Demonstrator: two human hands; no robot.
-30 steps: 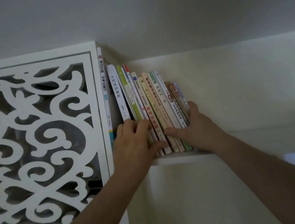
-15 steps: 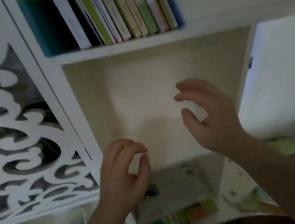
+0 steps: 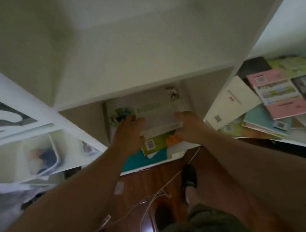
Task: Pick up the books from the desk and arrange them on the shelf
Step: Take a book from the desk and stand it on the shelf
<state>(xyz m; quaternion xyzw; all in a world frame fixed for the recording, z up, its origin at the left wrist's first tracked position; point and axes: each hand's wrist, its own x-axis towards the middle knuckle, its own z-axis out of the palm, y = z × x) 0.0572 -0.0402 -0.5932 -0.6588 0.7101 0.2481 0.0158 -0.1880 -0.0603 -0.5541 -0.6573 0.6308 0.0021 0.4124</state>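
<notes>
Below the shelf's lower board, at the far end of my 2 outstretched arms, my left hand [image 3: 128, 132] and right hand [image 3: 187, 125] sit apart, 1 on each side of a stack of books [image 3: 157, 115] on the desk. Fingers of both reach onto the pale top book; whether they have clamped its edges or only rest there, I cannot tell through the blur.

Under that book lie a green one [image 3: 157, 142] and a teal one [image 3: 135, 161], fanned out of line and jutting toward me. Further right, past the shelf's white side panel [image 3: 269, 38], more books [image 3: 279, 93] lie strewn on the desk. Near my feet, white cables [image 3: 152, 197] cross the wooden floor.

My judgement of the risks: lifting an uneven stack with 2 side grips could let the lower books slide out and drop. Raising it could knock the shelf board [image 3: 143, 88] just above. Stepping back could snag a foot in the cables.
</notes>
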